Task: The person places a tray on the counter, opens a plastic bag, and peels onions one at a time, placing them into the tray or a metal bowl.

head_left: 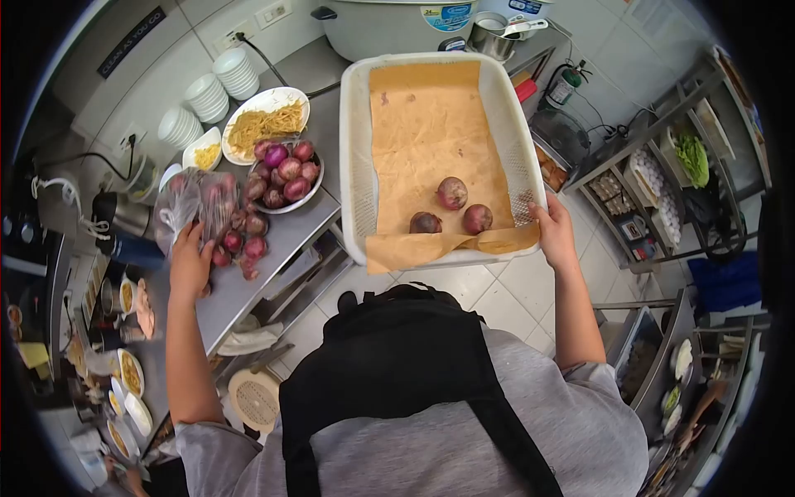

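Observation:
My right hand (555, 232) grips the right rim of a white plastic basket (354, 166), which is held tilted in front of me. Brown paper (431, 108) lines the basket, and three red onions (452, 193) lie near its close end. On the left, my left hand (191, 258) has its fingers curled on a clear plastic bag (175, 207) of red onions. Several loose onions (254, 246) lie on the steel counter beside that hand. A metal bowl (305, 199) behind them is heaped with more red onions.
A plate of shredded yellow food (263, 124) and stacked white bowls (204, 98) stand along the wall. A large grey cooker (397, 29) is behind the basket. Shelves with eggs (662, 195) and lettuce (691, 160) stand at the right.

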### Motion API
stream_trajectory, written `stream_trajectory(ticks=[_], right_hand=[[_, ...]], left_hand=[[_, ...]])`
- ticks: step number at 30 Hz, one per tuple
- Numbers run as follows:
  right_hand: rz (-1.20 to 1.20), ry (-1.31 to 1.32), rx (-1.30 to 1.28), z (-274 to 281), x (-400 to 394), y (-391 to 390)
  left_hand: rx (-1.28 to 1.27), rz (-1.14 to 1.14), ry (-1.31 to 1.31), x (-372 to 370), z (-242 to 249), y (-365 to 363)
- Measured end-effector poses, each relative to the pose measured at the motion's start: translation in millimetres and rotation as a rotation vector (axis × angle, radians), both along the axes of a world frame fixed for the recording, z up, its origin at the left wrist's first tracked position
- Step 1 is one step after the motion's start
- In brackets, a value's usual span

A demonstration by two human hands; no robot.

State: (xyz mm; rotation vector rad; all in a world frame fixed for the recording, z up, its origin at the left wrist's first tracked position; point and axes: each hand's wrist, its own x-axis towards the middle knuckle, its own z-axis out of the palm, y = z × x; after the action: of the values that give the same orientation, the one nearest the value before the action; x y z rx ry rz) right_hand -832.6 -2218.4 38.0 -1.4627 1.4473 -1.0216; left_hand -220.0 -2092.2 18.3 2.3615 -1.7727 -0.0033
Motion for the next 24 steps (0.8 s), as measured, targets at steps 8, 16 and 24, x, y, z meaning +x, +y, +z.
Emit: stream_trajectory(ticks=[8,16,24], right_hand=[[0.003,-0.064,0.145,-52,20,-80],[-0.040,-0.159,0.305,-70,50,-140],[-0.067,-0.212,0.315,-69,61,-143]], left_hand=[[0.062,-0.020,-0.012,70,-9,-9],[0.246,-0.403,0.165,87,-5,-30],[0.554,-0.240,-0.043,91,19,-32]])
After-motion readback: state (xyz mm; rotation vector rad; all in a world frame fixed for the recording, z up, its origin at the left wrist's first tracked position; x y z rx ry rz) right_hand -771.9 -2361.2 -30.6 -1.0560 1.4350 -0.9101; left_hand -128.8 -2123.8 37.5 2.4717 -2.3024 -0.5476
